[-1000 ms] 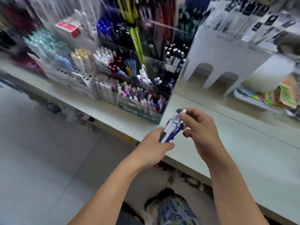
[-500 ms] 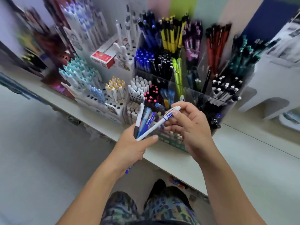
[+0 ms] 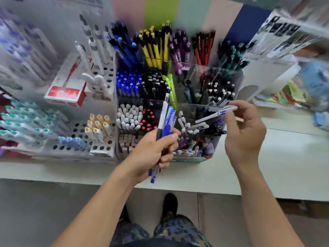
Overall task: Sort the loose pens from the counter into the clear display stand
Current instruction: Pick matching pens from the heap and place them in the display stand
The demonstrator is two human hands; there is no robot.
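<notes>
left hand (image 3: 151, 150): fist curled round a bundle of pens (image 3: 166, 120), upright and tilted a bit right, tips poking out below the fist
bundle: one white pen with black grip, several blue ones, held over the front of the clear display stand (image 3: 178, 104)
right hand (image 3: 243, 132): thumb and fingertips pinching a single white pen (image 3: 216, 114) with blue print; other fingers loosely bent
single white pen: near-horizontal, slanting down to the left, tip over the stand's front-right compartment where white-capped pens lie; touching them or not, cannot tell
stand: on the pale counter (image 3: 284, 166), compartments packed with blue, black, yellow, purple, red, green pens
left of stand: white holed rack (image 3: 99, 139) with yellow-capped markers, red-and-white box (image 3: 65, 91) behind it
blur: edges of view smeared, labels unreadable
</notes>
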